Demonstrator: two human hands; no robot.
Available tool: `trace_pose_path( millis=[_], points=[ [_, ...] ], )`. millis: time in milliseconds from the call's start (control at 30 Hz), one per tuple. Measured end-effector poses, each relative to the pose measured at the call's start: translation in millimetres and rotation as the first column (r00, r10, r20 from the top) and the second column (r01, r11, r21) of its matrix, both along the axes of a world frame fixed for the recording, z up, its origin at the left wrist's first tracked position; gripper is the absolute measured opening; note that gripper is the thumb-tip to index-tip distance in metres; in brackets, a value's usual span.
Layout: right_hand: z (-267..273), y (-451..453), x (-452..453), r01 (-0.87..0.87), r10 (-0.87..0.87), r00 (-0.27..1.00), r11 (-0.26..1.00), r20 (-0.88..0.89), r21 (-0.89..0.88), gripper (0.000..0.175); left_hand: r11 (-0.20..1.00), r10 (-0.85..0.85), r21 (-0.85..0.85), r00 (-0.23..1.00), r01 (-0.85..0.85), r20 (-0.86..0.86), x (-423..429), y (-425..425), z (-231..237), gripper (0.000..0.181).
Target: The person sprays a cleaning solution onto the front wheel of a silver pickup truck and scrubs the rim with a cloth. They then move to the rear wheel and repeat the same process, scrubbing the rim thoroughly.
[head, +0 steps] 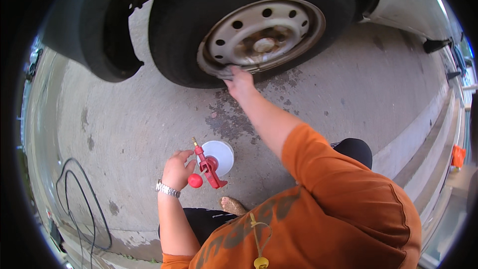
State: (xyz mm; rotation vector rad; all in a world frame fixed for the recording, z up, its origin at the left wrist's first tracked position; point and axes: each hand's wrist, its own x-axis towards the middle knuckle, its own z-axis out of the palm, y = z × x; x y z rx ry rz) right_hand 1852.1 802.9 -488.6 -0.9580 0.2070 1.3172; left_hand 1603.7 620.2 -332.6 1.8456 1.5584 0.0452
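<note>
My right hand (240, 82) presses a grey cloth (225, 72) against the lower lip of a white steel wheel rim (224, 30). The rim has round holes and brown stains around its hub, and a black tire (175, 45) surrounds it. Lower down, my left hand (180, 168), with a metal-band watch (168, 189) on the wrist, is beside a pump sprayer (220, 155). Its fingers are apart, close to the red sprayer head (209, 168); whether they touch it is unclear. The sprayer has a whitish tank, a brass nozzle and a red ball knob.
Dark wet patches (231, 119) mark the concrete floor (130, 127) below the tire. A black hose (93, 209) lies looped at the lower left. Vehicle body panels (407, 3) overhang both sides of the wheel. Concrete steps (422, 164) run along the right. My sandalled foot (232, 205) is behind the sprayer.
</note>
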Motion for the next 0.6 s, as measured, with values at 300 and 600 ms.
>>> trace_pose_path(
  millis=[300,600],
  points=[
    [8,-6,183,0.258,-0.277,0.885,0.961,0.375,0.102,0.022,1.0,-0.009,0.015,1.0,0.009,0.019,-2,-8,3,0.031],
    [-21,-15,151,0.212,0.51,-0.086,0.849,0.856,-0.484,0.026,0.997,-0.082,0.007,0.997,0.082,0.015,5,-23,-5,0.024]
  ],
)
